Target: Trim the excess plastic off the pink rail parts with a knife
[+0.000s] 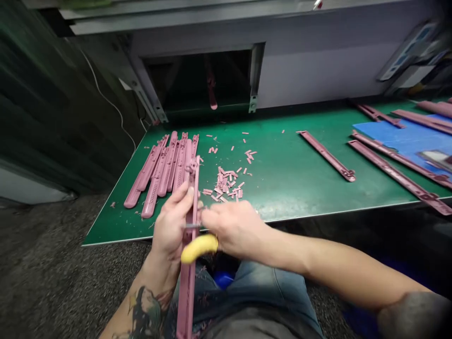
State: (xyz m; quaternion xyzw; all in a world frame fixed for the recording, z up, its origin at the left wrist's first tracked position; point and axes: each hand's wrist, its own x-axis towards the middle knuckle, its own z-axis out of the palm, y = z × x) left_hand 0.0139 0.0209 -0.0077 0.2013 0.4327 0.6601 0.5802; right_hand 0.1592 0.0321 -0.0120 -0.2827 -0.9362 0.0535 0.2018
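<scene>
My left hand [172,225] is wrapped round a long pink plastic strip [191,287] that runs from my lap up past the front edge of the green table [282,188]. My right hand [233,227] is closed on a yellow-handled cutting tool [198,248], whose thin metal tip touches the strip just beside my left fingers. A pile of several similar pink strips [164,169] lies on the table just beyond my left hand. Small pink offcuts [228,183] are scattered in front of my right hand.
More long pink strips [328,156] lie at the middle right and far right, some on a blue sheet [406,136]. A grey machine with a dark opening [201,80] stands behind the table. A white cable [109,103] hangs at the left.
</scene>
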